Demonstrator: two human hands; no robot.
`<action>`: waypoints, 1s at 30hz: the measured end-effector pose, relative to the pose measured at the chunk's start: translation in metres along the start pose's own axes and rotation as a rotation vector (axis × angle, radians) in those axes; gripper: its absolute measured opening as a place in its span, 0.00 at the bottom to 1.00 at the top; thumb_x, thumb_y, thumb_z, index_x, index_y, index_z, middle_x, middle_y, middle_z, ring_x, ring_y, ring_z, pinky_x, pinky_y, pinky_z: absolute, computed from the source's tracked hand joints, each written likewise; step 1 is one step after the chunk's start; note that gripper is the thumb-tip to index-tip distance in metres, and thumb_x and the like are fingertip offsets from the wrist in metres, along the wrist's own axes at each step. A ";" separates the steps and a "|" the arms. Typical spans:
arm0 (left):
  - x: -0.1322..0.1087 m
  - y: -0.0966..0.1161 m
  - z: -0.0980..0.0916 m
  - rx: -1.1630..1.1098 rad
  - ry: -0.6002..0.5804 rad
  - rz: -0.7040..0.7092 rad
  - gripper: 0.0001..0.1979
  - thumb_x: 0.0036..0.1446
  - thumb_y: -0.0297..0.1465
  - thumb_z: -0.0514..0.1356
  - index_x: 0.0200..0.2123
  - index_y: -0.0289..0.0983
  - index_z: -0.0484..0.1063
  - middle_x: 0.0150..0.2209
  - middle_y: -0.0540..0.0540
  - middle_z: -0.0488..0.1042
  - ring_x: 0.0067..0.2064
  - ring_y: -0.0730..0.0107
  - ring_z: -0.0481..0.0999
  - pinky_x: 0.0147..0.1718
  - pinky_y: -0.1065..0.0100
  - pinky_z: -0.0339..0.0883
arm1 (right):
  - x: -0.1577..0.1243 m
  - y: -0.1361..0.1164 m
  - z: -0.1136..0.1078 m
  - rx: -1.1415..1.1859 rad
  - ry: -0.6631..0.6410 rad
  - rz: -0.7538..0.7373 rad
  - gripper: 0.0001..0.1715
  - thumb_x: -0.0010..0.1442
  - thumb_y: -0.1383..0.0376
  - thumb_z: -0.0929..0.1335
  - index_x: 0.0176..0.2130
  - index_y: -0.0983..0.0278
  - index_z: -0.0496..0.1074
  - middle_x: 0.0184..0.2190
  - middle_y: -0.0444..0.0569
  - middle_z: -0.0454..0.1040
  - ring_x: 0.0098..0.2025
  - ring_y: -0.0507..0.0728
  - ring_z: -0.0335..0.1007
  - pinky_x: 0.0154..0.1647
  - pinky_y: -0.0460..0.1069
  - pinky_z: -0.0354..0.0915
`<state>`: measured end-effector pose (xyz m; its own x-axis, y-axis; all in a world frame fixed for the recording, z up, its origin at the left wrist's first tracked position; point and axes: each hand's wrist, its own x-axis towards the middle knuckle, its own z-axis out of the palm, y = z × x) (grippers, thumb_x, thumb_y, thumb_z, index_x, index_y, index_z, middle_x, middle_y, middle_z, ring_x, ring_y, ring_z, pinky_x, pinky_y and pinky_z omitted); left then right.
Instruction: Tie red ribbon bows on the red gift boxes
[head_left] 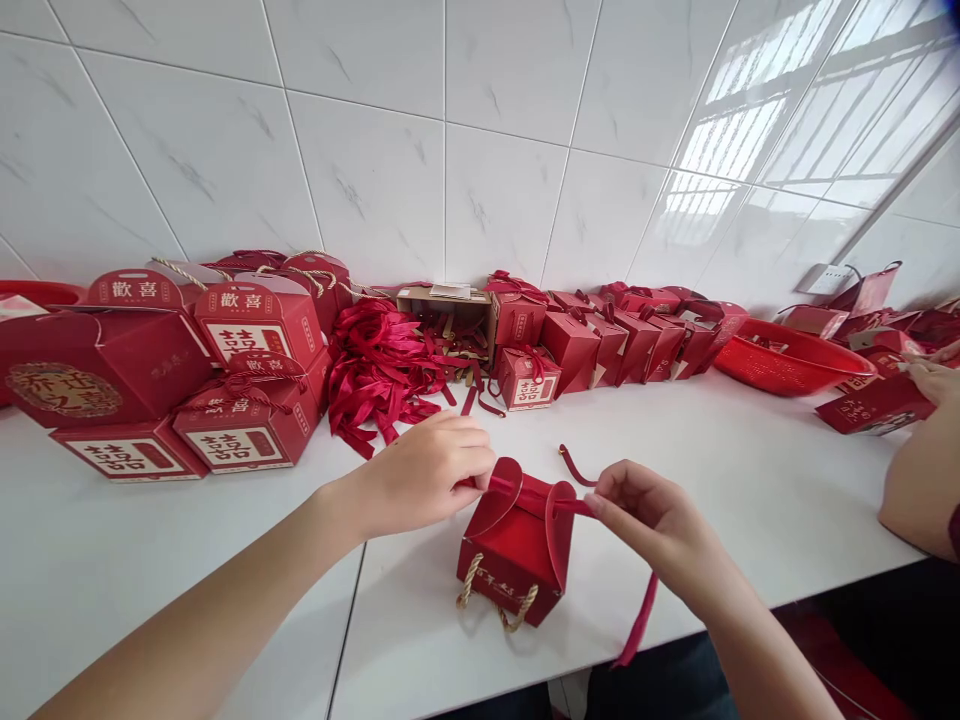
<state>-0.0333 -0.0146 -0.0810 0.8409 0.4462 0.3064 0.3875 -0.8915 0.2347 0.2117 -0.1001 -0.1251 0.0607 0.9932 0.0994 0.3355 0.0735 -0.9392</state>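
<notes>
1. Red gift box (514, 550), in the head view, the only one: it stands upright on the white desk (405, 620), in front of you and between your hands. Two gold rope loops (471, 580) hang on its near side, beside pale lettering. Two rounded flaps (562, 540) rise at its top.

2. A crimson ribbon (574, 507) crosses the top, seemingly through holes in the flaps. One length of it trails below your right hand, by the desk's near edge.

3. Your left hand (431, 465) comes in from the left, fingers curled. Its grip is narrow, holding the ribbon just beside the left flap.

4. Your right hand (649, 515) is on the other side, apart from the box. Its grip pinches the ribbon between thumb and finger.

5. You seem to be at the threading step: the ribbon is across, with no bow on this box. The next move likely calls for evening up the two ends, drawing the flaps together, and knotting without crushing the card.

6. Behind the box lie a short red strip (572, 467), a heap of loose ribbons (382, 370) and a small box with a bow (531, 378). Stacked boxes (247, 440) stand to your left; at far right, another person's hand (937, 380) touches a red box.
</notes>
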 end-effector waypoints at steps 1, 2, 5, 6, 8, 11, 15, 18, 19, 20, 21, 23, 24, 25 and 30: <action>0.000 0.003 -0.001 -0.014 -0.031 0.006 0.12 0.56 0.23 0.54 0.22 0.38 0.66 0.24 0.51 0.68 0.31 0.69 0.65 0.41 0.65 0.59 | 0.002 -0.001 -0.001 -0.002 0.003 -0.002 0.21 0.54 0.47 0.68 0.29 0.62 0.66 0.24 0.43 0.64 0.25 0.51 0.57 0.23 0.46 0.54; -0.001 0.007 -0.002 -0.036 -0.063 0.015 0.12 0.56 0.23 0.55 0.21 0.38 0.65 0.23 0.51 0.67 0.30 0.70 0.64 0.41 0.65 0.58 | 0.005 -0.001 -0.003 -0.007 0.007 -0.007 0.21 0.55 0.48 0.68 0.28 0.62 0.66 0.23 0.43 0.64 0.25 0.51 0.57 0.23 0.46 0.54; -0.002 0.017 -0.005 -0.105 -0.160 0.043 0.11 0.56 0.25 0.58 0.22 0.38 0.65 0.23 0.53 0.68 0.27 0.72 0.63 0.42 0.66 0.57 | 0.015 -0.001 -0.005 -0.020 0.024 -0.044 0.20 0.54 0.50 0.70 0.28 0.62 0.66 0.22 0.43 0.65 0.25 0.51 0.58 0.24 0.46 0.55; -0.002 0.020 -0.005 -0.115 -0.188 0.040 0.10 0.56 0.27 0.59 0.23 0.38 0.65 0.23 0.53 0.69 0.27 0.72 0.63 0.42 0.67 0.57 | 0.017 -0.001 -0.005 -0.025 0.026 -0.060 0.19 0.54 0.50 0.70 0.28 0.62 0.66 0.23 0.43 0.66 0.25 0.51 0.59 0.25 0.46 0.56; -0.002 0.023 -0.007 -0.118 -0.242 -0.001 0.09 0.56 0.28 0.61 0.24 0.38 0.66 0.23 0.53 0.70 0.28 0.72 0.64 0.40 0.68 0.58 | 0.021 0.000 -0.006 -0.044 0.037 -0.090 0.18 0.53 0.51 0.70 0.29 0.62 0.66 0.23 0.43 0.66 0.26 0.51 0.59 0.25 0.47 0.56; -0.004 0.023 -0.009 -0.126 -0.310 -0.098 0.08 0.54 0.30 0.63 0.25 0.39 0.66 0.24 0.53 0.71 0.31 0.69 0.67 0.36 0.69 0.58 | 0.022 0.002 -0.007 -0.096 0.028 -0.092 0.18 0.55 0.50 0.68 0.29 0.62 0.66 0.22 0.44 0.65 0.26 0.52 0.57 0.25 0.47 0.54; -0.007 0.020 -0.008 -0.198 -0.430 -0.173 0.09 0.51 0.26 0.61 0.24 0.39 0.64 0.27 0.54 0.72 0.31 0.70 0.69 0.32 0.70 0.58 | 0.020 0.011 -0.008 -0.259 -0.046 -0.047 0.22 0.59 0.49 0.64 0.25 0.62 0.63 0.20 0.42 0.60 0.23 0.51 0.50 0.24 0.48 0.49; -0.008 0.019 -0.004 -0.243 -0.526 -0.247 0.08 0.48 0.23 0.59 0.23 0.39 0.63 0.28 0.53 0.73 0.31 0.70 0.70 0.27 0.71 0.57 | 0.018 0.021 -0.005 -0.349 -0.087 -0.046 0.25 0.60 0.50 0.63 0.20 0.62 0.57 0.18 0.41 0.55 0.23 0.51 0.46 0.24 0.48 0.47; -0.008 0.018 -0.002 -0.252 -0.543 -0.261 0.07 0.48 0.23 0.59 0.24 0.39 0.64 0.29 0.53 0.73 0.32 0.69 0.71 0.26 0.71 0.58 | 0.018 0.026 -0.003 -0.353 -0.091 -0.055 0.25 0.61 0.50 0.62 0.20 0.61 0.55 0.18 0.41 0.53 0.23 0.51 0.45 0.24 0.48 0.47; -0.007 0.017 -0.001 -0.262 -0.555 -0.266 0.07 0.47 0.23 0.58 0.24 0.39 0.64 0.30 0.53 0.73 0.32 0.68 0.71 0.27 0.71 0.59 | 0.018 0.030 0.000 -0.348 -0.093 -0.066 0.25 0.61 0.50 0.61 0.20 0.61 0.54 0.18 0.41 0.52 0.23 0.51 0.44 0.24 0.48 0.46; -0.007 0.016 0.000 -0.271 -0.567 -0.264 0.06 0.47 0.22 0.58 0.25 0.39 0.65 0.30 0.53 0.73 0.34 0.68 0.72 0.28 0.71 0.59 | 0.018 0.036 0.002 -0.337 -0.095 -0.073 0.25 0.62 0.50 0.61 0.20 0.61 0.53 0.18 0.40 0.51 0.23 0.51 0.43 0.24 0.47 0.46; -0.006 0.014 0.001 -0.286 -0.601 -0.259 0.07 0.46 0.21 0.57 0.25 0.39 0.66 0.31 0.53 0.74 0.34 0.69 0.72 0.29 0.71 0.61 | 0.018 0.045 0.008 -0.309 -0.095 -0.065 0.26 0.62 0.50 0.59 0.21 0.61 0.51 0.19 0.40 0.48 0.24 0.51 0.41 0.23 0.47 0.45; -0.005 0.014 0.001 -0.293 -0.623 -0.263 0.08 0.46 0.19 0.55 0.25 0.39 0.66 0.30 0.53 0.74 0.34 0.70 0.72 0.29 0.72 0.61 | 0.018 0.050 0.010 -0.292 -0.090 -0.052 0.26 0.63 0.49 0.58 0.21 0.61 0.50 0.19 0.40 0.47 0.24 0.51 0.40 0.23 0.47 0.44; -0.005 0.013 0.001 -0.298 -0.643 -0.270 0.09 0.45 0.18 0.54 0.25 0.39 0.66 0.30 0.53 0.74 0.34 0.70 0.73 0.29 0.72 0.62 | 0.017 0.054 0.012 -0.274 -0.083 -0.037 0.26 0.63 0.49 0.57 0.21 0.61 0.49 0.19 0.40 0.46 0.24 0.50 0.39 0.23 0.47 0.43; -0.007 0.014 0.003 -0.284 -0.642 -0.281 0.13 0.42 0.15 0.50 0.23 0.38 0.64 0.29 0.53 0.73 0.32 0.71 0.72 0.27 0.73 0.61 | 0.012 0.066 0.025 -0.141 -0.015 0.021 0.28 0.62 0.46 0.56 0.21 0.62 0.49 0.19 0.40 0.47 0.24 0.50 0.40 0.23 0.47 0.42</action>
<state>-0.0326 -0.0306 -0.0822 0.8136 0.4427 -0.3770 0.5804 -0.6581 0.4796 0.2106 -0.0809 -0.1942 0.0552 0.9957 0.0740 0.4629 0.0401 -0.8855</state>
